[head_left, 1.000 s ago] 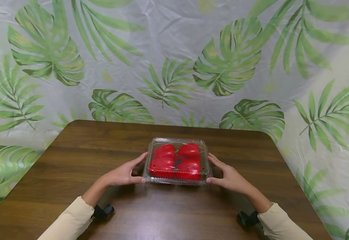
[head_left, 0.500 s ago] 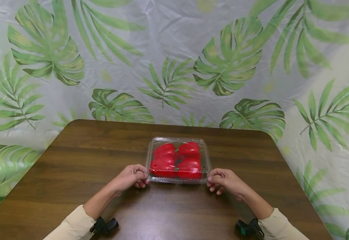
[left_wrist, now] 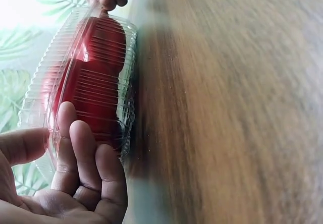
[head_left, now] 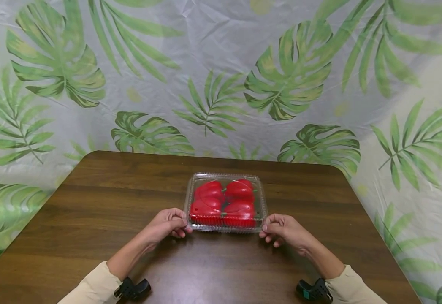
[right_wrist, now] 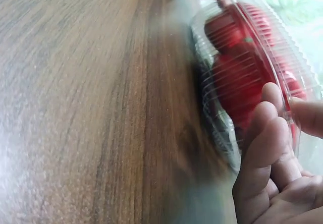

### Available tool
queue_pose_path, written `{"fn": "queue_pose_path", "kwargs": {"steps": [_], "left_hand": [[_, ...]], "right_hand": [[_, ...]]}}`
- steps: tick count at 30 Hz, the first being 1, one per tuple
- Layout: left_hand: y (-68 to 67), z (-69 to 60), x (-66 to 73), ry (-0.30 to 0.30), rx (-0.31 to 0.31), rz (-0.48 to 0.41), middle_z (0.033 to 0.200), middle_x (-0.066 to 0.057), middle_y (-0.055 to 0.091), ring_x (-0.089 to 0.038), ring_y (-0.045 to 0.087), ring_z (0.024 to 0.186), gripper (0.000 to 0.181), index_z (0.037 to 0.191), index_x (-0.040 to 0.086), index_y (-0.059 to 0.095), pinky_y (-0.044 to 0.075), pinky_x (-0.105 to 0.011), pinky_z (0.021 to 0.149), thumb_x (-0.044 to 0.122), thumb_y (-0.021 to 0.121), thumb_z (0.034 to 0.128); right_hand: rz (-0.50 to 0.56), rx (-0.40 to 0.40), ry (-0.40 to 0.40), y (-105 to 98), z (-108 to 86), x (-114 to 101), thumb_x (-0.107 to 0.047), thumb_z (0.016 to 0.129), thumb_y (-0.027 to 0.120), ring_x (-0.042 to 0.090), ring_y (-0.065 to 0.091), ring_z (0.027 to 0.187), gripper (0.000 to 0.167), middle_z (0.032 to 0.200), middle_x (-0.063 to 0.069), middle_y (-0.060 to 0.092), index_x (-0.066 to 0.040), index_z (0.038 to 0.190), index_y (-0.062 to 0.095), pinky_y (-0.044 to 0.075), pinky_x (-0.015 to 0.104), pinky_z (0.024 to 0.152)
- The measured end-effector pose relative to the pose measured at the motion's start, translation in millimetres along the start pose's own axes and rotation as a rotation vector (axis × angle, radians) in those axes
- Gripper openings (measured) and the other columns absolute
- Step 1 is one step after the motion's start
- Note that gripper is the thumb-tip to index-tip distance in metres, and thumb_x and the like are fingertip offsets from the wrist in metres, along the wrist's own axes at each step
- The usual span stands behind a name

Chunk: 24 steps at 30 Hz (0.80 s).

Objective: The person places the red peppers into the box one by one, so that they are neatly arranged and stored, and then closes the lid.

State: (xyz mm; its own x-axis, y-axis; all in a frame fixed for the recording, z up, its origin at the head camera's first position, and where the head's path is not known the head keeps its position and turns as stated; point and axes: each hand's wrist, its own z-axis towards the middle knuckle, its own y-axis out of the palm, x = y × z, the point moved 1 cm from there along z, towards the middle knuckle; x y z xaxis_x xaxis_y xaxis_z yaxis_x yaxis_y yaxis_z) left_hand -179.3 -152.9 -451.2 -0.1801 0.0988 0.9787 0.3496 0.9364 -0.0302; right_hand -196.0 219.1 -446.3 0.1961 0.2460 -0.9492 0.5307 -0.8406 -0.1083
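A clear plastic clamshell container [head_left: 224,229] stands on the table with its lid down. Several red bell peppers [head_left: 240,209] with green stems show through it. At the container's front left corner, my left hand [head_left: 166,223] pinches the rim between thumb and fingertips; the left wrist view shows the thumb [left_wrist: 25,146] on the lid side and the fingers [left_wrist: 86,158] below the rim. My right hand [head_left: 286,230] pinches the front right corner likewise, its thumb [right_wrist: 309,117] opposite the index finger across the rim in the right wrist view.
The brown wooden table [head_left: 221,266] has rounded far corners. Behind it hangs a pale cloth [head_left: 213,55] printed with green leaves. Black wrist devices [head_left: 132,289] sit below both hands, by the cream sleeves [head_left: 91,283].
Both hands have shifted from flanking the container's sides with spread fingers to pinching its front corners. The container itself stays about where it was.
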Motion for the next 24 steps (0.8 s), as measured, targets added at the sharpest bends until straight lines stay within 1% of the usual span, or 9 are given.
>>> {"fn": "queue_pose_path", "kwargs": {"steps": [5, 9, 13, 16, 19, 24], "left_hand": [[0.1, 0.9, -2.2, -0.005, 0.012, 0.019, 0.074, 0.006, 0.073, -0.007, 0.066, 0.068, 0.007, 0.095, 0.005, 0.055, 0.055, -0.022, 0.065, 0.004, 0.057, 0.0877], [-0.5, 2.4, -2.4, -0.003, 0.019, 0.038, 0.073, 0.006, 0.072, -0.007, 0.066, 0.069, 0.006, 0.093, 0.005, 0.055, 0.053, -0.021, 0.065, 0.003, 0.055, 0.0878], [0.2, 5.7, -2.4, 0.005, 0.033, 0.027, 0.071, 0.007, 0.072, -0.005, 0.067, 0.069, 0.005, 0.092, 0.003, 0.055, 0.052, -0.020, 0.064, 0.003, 0.053, 0.0879], [0.8, 7.4, -3.0, 0.004, 0.037, 0.006, 0.069, 0.006, 0.071, -0.004, 0.067, 0.068, 0.006, 0.092, 0.000, 0.054, 0.052, -0.019, 0.064, 0.002, 0.053, 0.0867], [-0.3, 7.0, -3.0, -0.003, 0.048, -0.003, 0.069, 0.005, 0.071, -0.005, 0.067, 0.067, 0.006, 0.093, 0.000, 0.054, 0.053, -0.019, 0.064, 0.001, 0.054, 0.0869], [-5.5, 5.3, -2.8, -0.004, 0.050, 0.012, 0.071, 0.007, 0.072, -0.004, 0.065, 0.066, 0.006, 0.096, 0.003, 0.053, 0.052, -0.019, 0.065, 0.003, 0.055, 0.0901]], "right_hand": [[-0.017, 0.005, -0.001, 0.7, -0.6, -0.2, -0.017, 0.098, 0.059, 0.006, 0.057, 0.067, 0.011, 0.085, -0.007, 0.073, -0.007, 0.098, 0.057, 0.052, 0.021, 0.058], [-0.017, 0.034, -0.003, 1.6, -0.2, -0.2, -0.017, 0.097, 0.059, 0.006, 0.054, 0.066, 0.009, 0.083, -0.008, 0.073, -0.009, 0.096, 0.057, 0.052, 0.021, 0.059], [0.017, 0.071, -0.001, 4.2, 0.4, 1.3, -0.014, 0.096, 0.061, 0.005, 0.052, 0.063, 0.006, 0.079, -0.009, 0.073, -0.011, 0.090, 0.059, 0.049, 0.019, 0.056], [0.052, 0.088, 0.002, 6.9, 0.4, 2.9, -0.012, 0.094, 0.062, 0.003, 0.051, 0.061, 0.008, 0.077, -0.010, 0.074, -0.013, 0.086, 0.060, 0.045, 0.016, 0.053], [0.076, 0.083, 0.005, 8.5, 0.3, 4.2, -0.012, 0.094, 0.063, 0.002, 0.051, 0.060, 0.009, 0.077, -0.010, 0.075, -0.014, 0.085, 0.060, 0.044, 0.015, 0.051], [0.088, 0.047, 0.012, 8.3, 1.3, 4.8, -0.017, 0.096, 0.064, 0.002, 0.053, 0.063, 0.007, 0.083, -0.009, 0.076, -0.013, 0.092, 0.059, 0.044, 0.014, 0.051]]}}
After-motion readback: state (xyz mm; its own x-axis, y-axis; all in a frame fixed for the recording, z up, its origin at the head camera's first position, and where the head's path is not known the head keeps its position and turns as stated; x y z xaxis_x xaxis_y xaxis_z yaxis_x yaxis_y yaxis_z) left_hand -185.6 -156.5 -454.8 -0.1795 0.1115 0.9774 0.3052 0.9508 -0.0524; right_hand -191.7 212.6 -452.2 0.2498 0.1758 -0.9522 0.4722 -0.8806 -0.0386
